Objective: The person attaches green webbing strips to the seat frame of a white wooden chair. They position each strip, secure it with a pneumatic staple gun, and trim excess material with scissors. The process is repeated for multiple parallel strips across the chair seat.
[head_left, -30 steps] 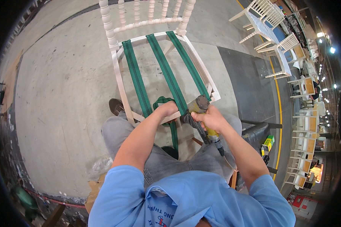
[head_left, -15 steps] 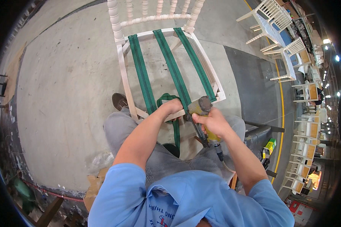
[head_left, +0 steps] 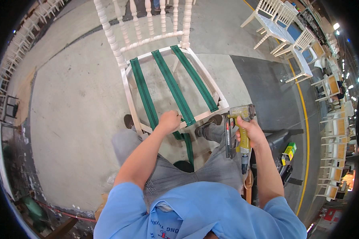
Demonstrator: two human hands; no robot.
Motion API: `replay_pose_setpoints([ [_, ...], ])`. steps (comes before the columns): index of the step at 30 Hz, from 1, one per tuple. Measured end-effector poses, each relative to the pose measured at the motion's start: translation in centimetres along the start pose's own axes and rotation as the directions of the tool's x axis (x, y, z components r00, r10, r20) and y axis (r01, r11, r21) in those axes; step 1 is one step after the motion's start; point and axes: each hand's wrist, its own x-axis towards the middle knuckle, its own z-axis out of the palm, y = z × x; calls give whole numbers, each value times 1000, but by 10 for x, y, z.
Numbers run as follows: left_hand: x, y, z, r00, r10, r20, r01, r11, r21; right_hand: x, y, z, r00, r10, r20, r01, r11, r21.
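- The white chair (head_left: 131, 100) stands in front of the seated person, its backrest of turned spindles on the far side and its seat an open frame.
- Three green straps cross the chair's seat from back rail to front rail: a left strap (head_left: 144, 93), a middle strap (head_left: 172, 87) and a right strap (head_left: 193, 78).
- The left hand (head_left: 170, 121) is at the chair's front rail, between the left and middle straps, fingers curled in; I cannot tell whether it grips the rail or strap.
- A loose strap end (head_left: 189, 149) hangs below the chair's front rail, leading down toward a dark green roll (head_left: 183, 166).
- The right hand (head_left: 249, 131) is wrapped around the yellow-green handle of a staple gun (head_left: 244, 137), just beside the chair's front right corner.
- A green and yellow box (head_left: 289, 153) lies to the chair's right, nearer the person.
- More white chairs (head_left: 285, 34) stand well apart, beyond the chair's right side.
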Motion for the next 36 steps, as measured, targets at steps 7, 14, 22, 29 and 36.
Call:
replay_pose_setpoints([
  [7,-97,77,49,836,-147,530,444,747,-494,25,65,-63,993,66,101,-94,948,305],
  [14,-61,92,86,806,-434,403,350,-199,-915,32,62,-51,976,14,217,-95,926,365],
  [22,-105,97,66,943,-294,153,328,763,-556,33,66,-50,961,-8,277,-108,909,402],
  [29,-106,83,16,986,76,147,79,569,-819,42,66,-47,951,24,308,-126,940,317],
  [36,-63,60,-56,949,47,311,298,184,-937,34,54,-35,951,160,263,-212,960,184],
])
